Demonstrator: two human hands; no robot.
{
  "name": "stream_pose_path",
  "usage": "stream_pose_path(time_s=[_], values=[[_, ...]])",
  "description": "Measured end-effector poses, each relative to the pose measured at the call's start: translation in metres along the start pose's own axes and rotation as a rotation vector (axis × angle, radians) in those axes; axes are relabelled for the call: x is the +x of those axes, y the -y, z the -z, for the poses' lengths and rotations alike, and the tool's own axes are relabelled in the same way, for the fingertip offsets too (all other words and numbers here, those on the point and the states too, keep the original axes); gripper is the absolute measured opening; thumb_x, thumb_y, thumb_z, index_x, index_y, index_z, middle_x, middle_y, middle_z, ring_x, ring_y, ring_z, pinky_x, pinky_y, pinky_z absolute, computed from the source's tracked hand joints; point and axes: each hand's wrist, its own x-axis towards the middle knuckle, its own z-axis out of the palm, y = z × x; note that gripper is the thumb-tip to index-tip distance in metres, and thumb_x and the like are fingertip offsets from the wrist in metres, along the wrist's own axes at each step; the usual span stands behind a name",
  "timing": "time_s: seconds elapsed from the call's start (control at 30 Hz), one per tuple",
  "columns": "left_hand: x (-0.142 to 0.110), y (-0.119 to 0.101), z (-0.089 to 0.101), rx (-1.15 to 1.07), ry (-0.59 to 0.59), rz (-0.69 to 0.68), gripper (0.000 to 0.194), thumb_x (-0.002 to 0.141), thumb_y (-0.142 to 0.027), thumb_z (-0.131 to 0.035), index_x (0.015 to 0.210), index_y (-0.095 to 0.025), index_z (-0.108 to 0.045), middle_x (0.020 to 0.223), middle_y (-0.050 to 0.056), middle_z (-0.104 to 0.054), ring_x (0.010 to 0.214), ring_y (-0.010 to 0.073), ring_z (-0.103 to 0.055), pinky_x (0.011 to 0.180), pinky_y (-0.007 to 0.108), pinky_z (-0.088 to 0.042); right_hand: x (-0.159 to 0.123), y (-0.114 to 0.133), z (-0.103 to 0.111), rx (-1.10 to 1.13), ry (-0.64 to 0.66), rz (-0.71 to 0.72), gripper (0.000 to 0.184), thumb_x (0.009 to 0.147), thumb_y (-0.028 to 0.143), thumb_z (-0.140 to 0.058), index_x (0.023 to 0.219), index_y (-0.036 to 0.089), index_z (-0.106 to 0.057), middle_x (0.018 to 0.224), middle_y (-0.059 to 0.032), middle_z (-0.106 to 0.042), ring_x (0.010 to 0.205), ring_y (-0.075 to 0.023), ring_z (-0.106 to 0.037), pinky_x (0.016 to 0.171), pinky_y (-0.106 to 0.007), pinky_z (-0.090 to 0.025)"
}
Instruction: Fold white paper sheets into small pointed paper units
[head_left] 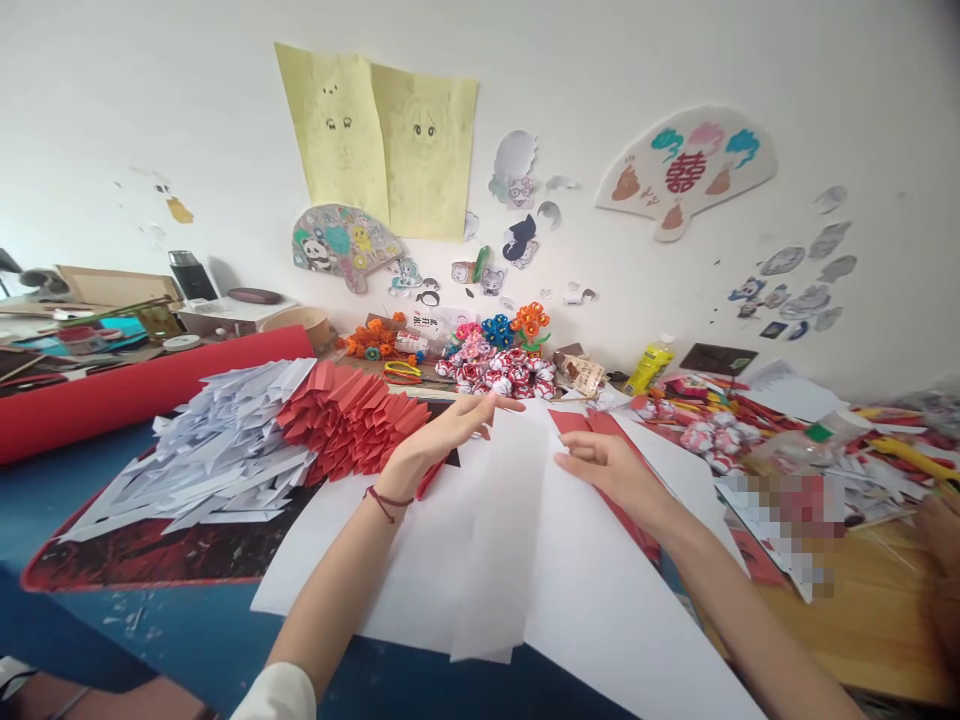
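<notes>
Large white paper lies spread on the table in front of me. A narrow, thinner-looking white strip runs lengthwise down its middle. My left hand, a dark red cord on its wrist, reaches over the far end of the paper with fingers stretched out. To the right, my right hand hovers at the paper's edge, fingers loosely bent and thumb apart from them. Red paper lies partly beneath that hand. Beside my left hand, folded red paper pieces are heaped against folded white ones.
A red roll lies at the far left. Paper flowers stand along the wall. A yellow bottle and craft clutter fill the right back. Another person's hand is at the right edge, over a wooden tabletop.
</notes>
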Motion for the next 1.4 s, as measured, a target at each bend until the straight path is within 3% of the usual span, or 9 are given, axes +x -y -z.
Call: stream_pose_path(time_s=[0.13, 0.3, 0.37, 0.43, 0.53, 0.67, 0.8, 1.07, 1.4], values=[[-0.005, -0.019, 0.009, 0.285, 0.098, -0.063, 0.029, 0.089, -0.030, -0.047, 0.108, -0.020, -0.068, 0.105, 0.006, -0.070, 0.091, 0.0172, -0.063, 0.080, 0.027, -0.047, 0.012, -0.028, -0.012, -0.024, 0.004, 0.011, 0.050, 0.077, 0.051, -0.068, 0.113, 0.018, -0.061, 0.085, -0.0058, -0.071, 0.077, -0.0232, -0.067, 0.065, -0.032, -0.050], [-0.009, -0.047, 0.000, 0.922, -0.339, -0.106, 0.029, 0.093, -0.016, -0.038, 0.101, -0.018, -0.065, 0.090, 0.009, -0.069, 0.091, 0.0234, -0.061, 0.091, 0.041, -0.034, 0.031, -0.046, -0.018, -0.104, -0.046, 0.045, 0.049, 0.074, 0.054, -0.068, 0.105, 0.016, -0.063, 0.070, -0.0012, -0.064, 0.066, -0.0189, -0.059, 0.058, -0.029, -0.042], [-0.005, -0.051, -0.011, 0.995, -0.342, -0.172, 0.027, 0.094, -0.017, -0.038, 0.101, -0.019, -0.064, 0.092, 0.010, -0.069, 0.097, 0.0249, -0.059, 0.094, 0.043, -0.030, 0.038, -0.050, -0.020, -0.096, -0.068, 0.074, 0.048, 0.074, 0.054, -0.068, 0.104, 0.017, -0.063, 0.066, 0.0010, -0.059, 0.062, -0.0164, -0.055, 0.056, -0.028, -0.040], [0.001, -0.044, -0.023, 0.977, -0.227, -0.199, 0.023, 0.094, -0.027, -0.044, 0.096, -0.017, -0.064, 0.090, 0.011, -0.069, 0.093, 0.0257, -0.060, 0.093, 0.043, -0.030, 0.043, -0.052, -0.021, -0.091, -0.083, 0.108, 0.047, 0.075, 0.054, -0.066, 0.103, 0.017, -0.064, 0.065, 0.0013, -0.056, 0.061, -0.0154, -0.053, 0.055, -0.028, -0.040], [0.012, -0.017, -0.032, 0.847, -0.104, -0.087, 0.022, 0.091, -0.029, -0.049, 0.092, -0.017, -0.067, 0.087, 0.009, -0.071, 0.086, 0.0228, -0.062, 0.091, 0.040, -0.033, 0.047, -0.054, -0.022, -0.081, -0.134, 0.115, 0.046, 0.075, 0.054, -0.066, 0.103, 0.017, -0.065, 0.073, -0.0017, -0.060, 0.065, -0.0175, -0.056, 0.056, -0.029, -0.043], [0.020, 0.014, -0.026, 0.484, 0.037, -0.053, 0.018, 0.088, -0.030, -0.052, 0.091, -0.021, -0.068, 0.088, 0.001, -0.072, 0.081, 0.0170, -0.063, 0.083, 0.029, -0.039, 0.046, -0.050, -0.020, -0.114, -0.116, 0.109, 0.041, 0.077, 0.051, -0.065, 0.101, 0.018, -0.067, 0.085, -0.0056, -0.066, 0.074, -0.0210, -0.061, 0.061, -0.030, -0.046], [0.018, 0.021, -0.015, 0.252, 0.150, -0.113, 0.019, 0.088, -0.030, -0.053, 0.091, -0.021, -0.069, 0.087, -0.002, -0.072, 0.076, 0.0125, -0.061, 0.075, 0.022, -0.040, 0.045, -0.040, -0.017, -0.168, -0.054, 0.145, 0.034, 0.082, 0.051, -0.059, 0.089, 0.019, -0.068, 0.089, -0.0064, -0.069, 0.076, -0.0202, -0.060, 0.062, -0.029, -0.046], [0.009, 0.015, -0.012, 0.240, 0.108, -0.039, 0.017, 0.089, -0.031, -0.051, 0.091, -0.022, -0.066, 0.088, -0.004, -0.072, 0.082, 0.0133, -0.062, 0.096, 0.030, -0.029, 0.050, -0.031, -0.021, -0.183, 0.006, 0.174, 0.026, 0.083, 0.045, -0.061, 0.084, 0.020, -0.067, 0.071, -0.0017, -0.061, 0.058, -0.0133, -0.050, 0.051, -0.025, -0.040], [0.007, 0.017, -0.014, 0.293, 0.124, -0.054, 0.017, 0.091, -0.032, -0.049, 0.093, -0.023, -0.063, 0.087, -0.004, -0.070, 0.080, 0.0123, -0.061, 0.093, 0.031, -0.028, 0.057, -0.024, -0.015, -0.205, 0.094, 0.209, 0.023, 0.087, 0.039, -0.057, 0.082, 0.019, -0.066, 0.066, -0.0003, -0.057, 0.056, -0.0120, -0.051, 0.053, -0.025, -0.044]])
